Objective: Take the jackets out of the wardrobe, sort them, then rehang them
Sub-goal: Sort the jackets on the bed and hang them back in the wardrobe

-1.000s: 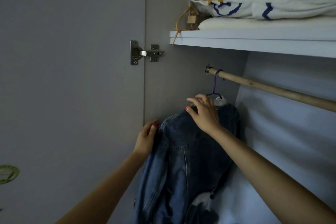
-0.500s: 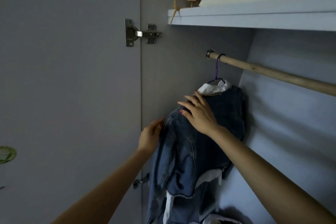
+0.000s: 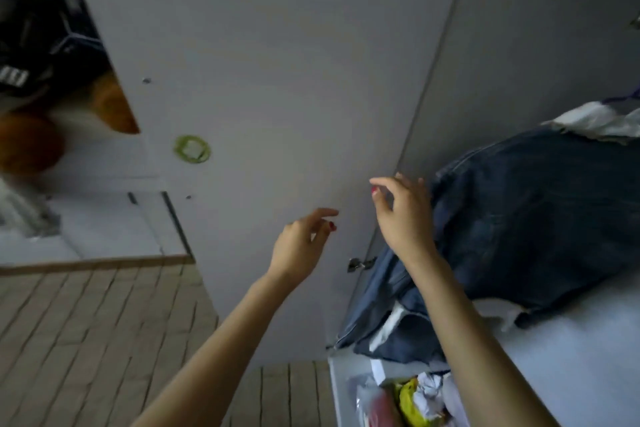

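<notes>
Step in hand, as judged: rehang stage, w/ one jacket [image 3: 540, 218] on the rail side at right, hands off it and free. Can't tell if more jackets wait elsewhere; none in view besides this one.

Left hand [image 3: 301, 246] in mid-air in front of the door [image 3: 277, 62], fingers loosely curled, holding nothing. Right hand [image 3: 401, 215] just left of the jacket's near edge, thumb and fingers spread and slightly bent, nothing pinched; wrist overlaps the denim in view, contact there unclear.

Jacket: dark denim, inside the wardrobe at right, hanging w/ white lining [image 3: 595, 121] showing at the collar, far right. Purple hanger hook [image 3: 623, 99] just above the collar; rail itself out of view, so can't confirm it sits on the rail.

Next move, as judged: turn away left/near for the next jacket, or, if this one hangs crooked, re-grip a shoulder and square it. Needs a look up to check the hook first.

Count:
- jackets: 1
- hangers: 1 (hook only)
- hands: 2, both empty
- doors: 1 open, w/ 1 green ring sticker [image 3: 192, 148]
- hinges: 1, low on the door edge [image 3: 358, 263]
- wardrobe floor, near right: heap of crumpled bags [image 3: 412, 399], number unclear (blurred)

Far left: dark and orange stuff [image 3: 34, 97], too blurred to name
</notes>
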